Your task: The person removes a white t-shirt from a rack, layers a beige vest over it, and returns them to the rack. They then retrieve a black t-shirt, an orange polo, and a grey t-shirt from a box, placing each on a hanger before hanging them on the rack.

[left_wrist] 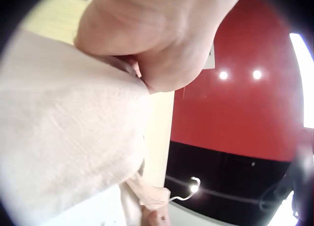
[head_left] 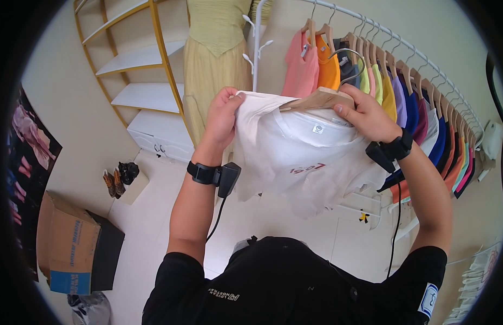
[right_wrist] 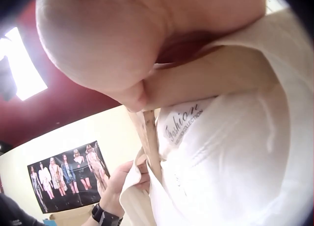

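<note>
Black top (head_left: 284,281) is filling the bottom of the head view, closest to the lens. Beyond it, both hands are holding up a white shirt (head_left: 295,146), red print facing the camera, lower part hanging loose over the floor.

Left hand (head_left: 223,119) is pinching the shirt near one shoulder, thumb on top. Right hand (head_left: 371,115) is gripping the wooden hanger (head_left: 321,99) just below its metal hook (head_left: 363,67), thumb on the near side. One hanger arm is running into the neckline towards the left hand; can't tell how the other is sitting, hand and cloth are hiding it.

Risks, my read:
- Neckline is wrapping close round the wood; pulling hard on either side could be stretching the collar.
- Left pinch is looking like the main support on that shoulder; if it's slipping, cloth could be sliding off or bunching.
- Hook is overlapping the hanging clothes (head_left: 397,100) in view, depth unclear; if really close, it could be snagging one.
- Cable (head_left: 395,233) is dangling by the right forearm, could be catching the hem.
</note>
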{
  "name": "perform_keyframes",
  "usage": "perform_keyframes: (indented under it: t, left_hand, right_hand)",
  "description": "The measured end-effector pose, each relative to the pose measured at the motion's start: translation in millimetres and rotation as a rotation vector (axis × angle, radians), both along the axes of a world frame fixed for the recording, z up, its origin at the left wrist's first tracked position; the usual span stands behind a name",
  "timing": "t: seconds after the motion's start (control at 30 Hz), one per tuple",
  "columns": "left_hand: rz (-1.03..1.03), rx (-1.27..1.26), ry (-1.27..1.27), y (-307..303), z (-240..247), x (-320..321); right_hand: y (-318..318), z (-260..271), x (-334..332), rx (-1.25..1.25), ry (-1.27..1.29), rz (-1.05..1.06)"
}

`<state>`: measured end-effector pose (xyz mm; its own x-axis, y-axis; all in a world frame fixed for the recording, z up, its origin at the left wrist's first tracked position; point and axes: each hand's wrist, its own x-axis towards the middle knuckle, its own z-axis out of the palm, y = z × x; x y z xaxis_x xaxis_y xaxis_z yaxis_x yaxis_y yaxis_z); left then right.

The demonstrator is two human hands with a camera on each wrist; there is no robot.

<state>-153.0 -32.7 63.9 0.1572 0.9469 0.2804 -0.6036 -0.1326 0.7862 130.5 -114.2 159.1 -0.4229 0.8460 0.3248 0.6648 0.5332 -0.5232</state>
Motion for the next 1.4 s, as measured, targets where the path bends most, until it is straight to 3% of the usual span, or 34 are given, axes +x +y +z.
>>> perform_keyframes:
  t: [0.1, 0.17, 0.2, 0.27, 0.3, 0.43, 0.5, 0.63, 0.7, 0.73, 0.8, 0.83, 0.9, 0.93, 1.0, 1.1, 1.27, 1.33, 1.4]
  left_hand:
    - [0.124, -0.035, 0.175, 2.4, 0.7, -0.3]
    - [0.285, 0.108, 0.842, -5.3, 3.3, -3.9]
    - [0.287, 0.109, 0.842, -8.3, 0.8, -3.3]
    - [0.525, 0.486, 1.076, -16.8, -2.7, -1.9]
    - [0.482, 0.510, 0.990, -21.1, -0.3, -1.8]
    - [0.404, 0.536, 1.049, -31.5, 8.0, -0.7]
    - [0.454, 0.809, 1.112, -23.7, 4.3, -1.0]
    - [0.472, 0.927, 1.118, -11.9, -1.0, 14.0]
    - [0.649, 0.962, 1.039, -6.1, -3.1, 21.0]
    - [0.648, 0.962, 1.038, -6.9, -4.2, 19.0]
    - [0.904, 0.885, 0.954, -10.4, -4.8, 8.9]
    - [0.904, 0.887, 0.957, -7.7, -10.4, 4.6]
    - [0.727, 0.497, 0.794, 2.6, -31.9, -0.7]
    - [0.728, 0.496, 0.797, 8.3, -39.3, -2.3]
    - [0.485, 0.530, 0.752, 16.5, -48.5, -3.2]
    - [0.408, 0.434, 0.776, 15.7, -57.1, 1.5]
    - [0.394, 0.447, 0.815, -21.1, -24.6, 2.7]
    - [0.405, 0.466, 0.839, -33.3, -17.1, 7.1]
    - [0.427, 0.519, 0.625, -36.3, -16.1, 11.4]
  right_hand:
    - [-7.4, 2.4, -3.4, -0.030, -0.041, 0.007]
    - [-7.5, -0.6, -1.4, -0.060, -0.006, 0.011]
    - [-5.9, -2.2, -0.1, -0.091, 0.026, 0.016]
    - [-1.3, -7.7, 5.1, -0.087, 0.063, 0.010]
    - [0.2, -9.9, 7.1, -0.085, 0.100, 0.003]
    - [4.8, -8.7, 11.5, -0.125, 0.129, 0.015]
    - [3.0, -3.0, 7.8, -0.038, 0.032, -0.011]
    - [6.8, -3.8, 4.0, -0.084, 0.159, 0.003]
    - [1.5, 5.1, -4.5, 0.043, 0.018, -0.047]
    - [2.2, 4.3, -3.5, 0.043, 0.018, -0.048]
    - [5.3, 1.9, -1.0, 0.148, 0.044, -0.094]
    - [5.8, 3.4, 1.3, 0.148, 0.047, -0.093]
    - [6.8, 7.4, 8.4, 0.318, -0.098, -0.192]
    - [7.9, 8.0, 9.6, 0.317, -0.096, -0.190]
    - [9.1, 8.1, 11.3, 0.231, 0.089, -0.198]
    - [11.6, 11.7, 14.2, 0.229, 0.111, -0.199]
    - [16.6, 8.0, 7.6, 0.239, 0.113, -0.305]
    - [23.5, 3.0, 6.8, 0.339, 0.002, -0.307]
    - [23.9, 2.6, 6.8, 0.350, 0.025, -0.272]
